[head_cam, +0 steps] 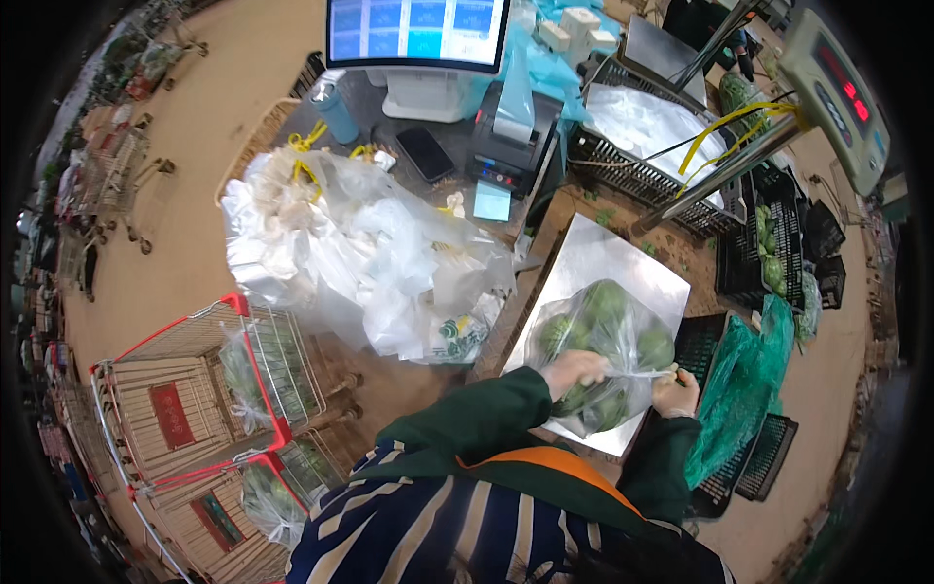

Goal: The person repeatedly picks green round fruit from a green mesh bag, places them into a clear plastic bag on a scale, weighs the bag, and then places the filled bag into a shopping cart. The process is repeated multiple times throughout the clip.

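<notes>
A clear plastic bag (598,314) of several round green vegetables or fruits rests on the metal weighing plate (627,252). Its gathered neck is drawn into a tight twist across the top. At the left end of that twist, my left hand (576,371) pinches the plastic. My right hand (675,394) grips the other end, near the plate's right edge. Both hands lie against or just over the bag, and the fingertips are partly hidden in the film. The scale's display (839,91), lit with red digits, stands on a metal post (700,193) beyond the plate.
Loose plastic bags (365,248) heap up left of the plate. Behind them are a phone (425,155), a label printer (514,139), a blue bottle (336,113) and a touchscreen (416,33). Shopping carts (182,365) stand at left. Black crates (762,233) and green plastic film (737,401) lie right.
</notes>
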A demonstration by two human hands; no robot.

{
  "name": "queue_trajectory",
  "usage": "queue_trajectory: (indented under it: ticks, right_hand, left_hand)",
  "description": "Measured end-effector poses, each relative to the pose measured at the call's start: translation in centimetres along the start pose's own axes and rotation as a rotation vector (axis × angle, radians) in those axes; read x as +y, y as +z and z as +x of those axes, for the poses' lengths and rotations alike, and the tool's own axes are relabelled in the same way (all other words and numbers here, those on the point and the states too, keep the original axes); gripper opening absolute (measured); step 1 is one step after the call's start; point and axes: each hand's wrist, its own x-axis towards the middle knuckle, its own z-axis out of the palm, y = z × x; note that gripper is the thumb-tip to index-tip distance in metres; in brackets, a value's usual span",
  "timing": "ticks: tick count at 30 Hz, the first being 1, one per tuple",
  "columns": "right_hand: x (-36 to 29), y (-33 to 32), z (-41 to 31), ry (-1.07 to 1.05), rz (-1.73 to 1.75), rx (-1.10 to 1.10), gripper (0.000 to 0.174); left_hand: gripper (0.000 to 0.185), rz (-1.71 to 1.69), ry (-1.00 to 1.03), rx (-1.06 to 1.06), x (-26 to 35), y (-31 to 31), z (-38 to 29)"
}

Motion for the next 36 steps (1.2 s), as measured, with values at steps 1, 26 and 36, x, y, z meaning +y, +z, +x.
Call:
queue_trajectory:
  ticks: [1,26,36]
  right_hand:
    - [0.5,-2.7,0.9,-0.050,0.077,0.021,0.027]
    - [22.6,46.4,24.3,-1.665,-2.039,-0.278,0.069]
    - [25.8,43.1,23.4,-1.606,-2.095,-0.126,0.017]
  left_hand:
    - [0.033,-0.224,-0.057,0.075,-1.5,-0.9,-0.3]
    - [0.028,0.814,0.096,0.239,36.7,-26.9,18.1]
    - [0.026,1.297,0.337,-0.059,37.8,-31.4,20.9]
